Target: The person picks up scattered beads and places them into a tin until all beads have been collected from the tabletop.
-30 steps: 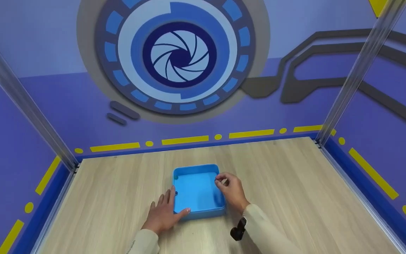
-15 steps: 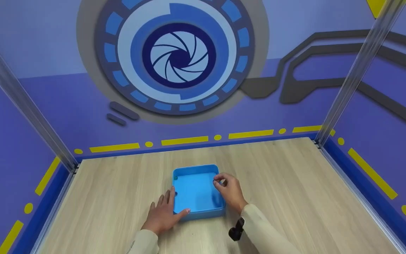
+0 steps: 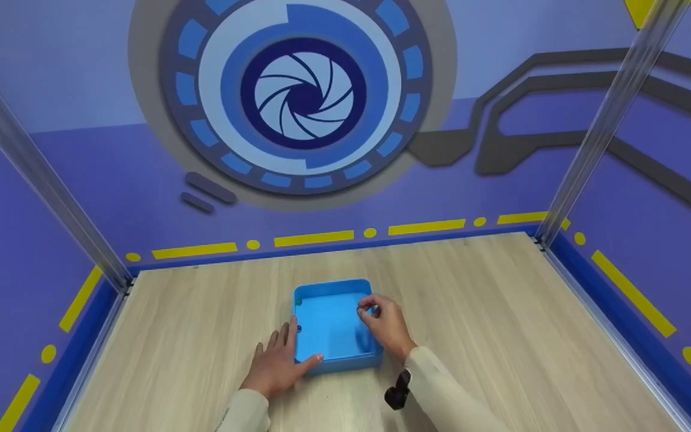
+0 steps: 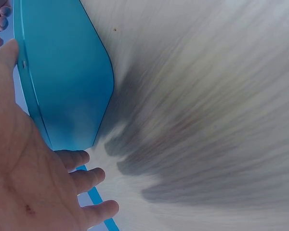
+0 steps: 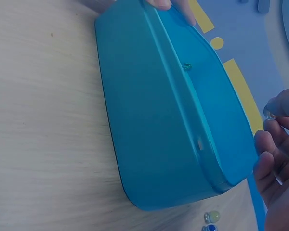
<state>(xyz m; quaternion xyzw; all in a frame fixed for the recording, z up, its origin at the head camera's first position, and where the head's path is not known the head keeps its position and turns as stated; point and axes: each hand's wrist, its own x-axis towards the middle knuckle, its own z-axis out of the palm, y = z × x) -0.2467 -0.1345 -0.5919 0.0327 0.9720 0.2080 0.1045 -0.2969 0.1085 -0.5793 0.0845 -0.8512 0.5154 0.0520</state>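
Note:
A blue rectangular box (image 3: 330, 327) stands on the table. My left hand (image 3: 276, 363) rests against its left side with fingers straight, the thumb over the near rim. Above the right part of the box, my right hand (image 3: 388, 324) pinches a small clear marble (image 5: 269, 114) between thumb and fingertip. A green marble (image 3: 299, 302) lies inside by the left wall, with a dark marble (image 3: 299, 329) nearer the left fingertips. In the right wrist view, a yellowish marble (image 5: 213, 216) and a blue marble (image 5: 210, 228) sit on the table beside the box.
The light wooden table (image 3: 489, 312) runs back to a purple-blue printed wall (image 3: 93, 180). Metal posts stand at both back corners, the right post (image 3: 609, 114) among them. A dark wrist device (image 3: 398, 390) sits by the right sleeve.
My right hand has shifted slightly left, further over the box, still pinching the marble. The left hand and the marbles in the box have stayed put.

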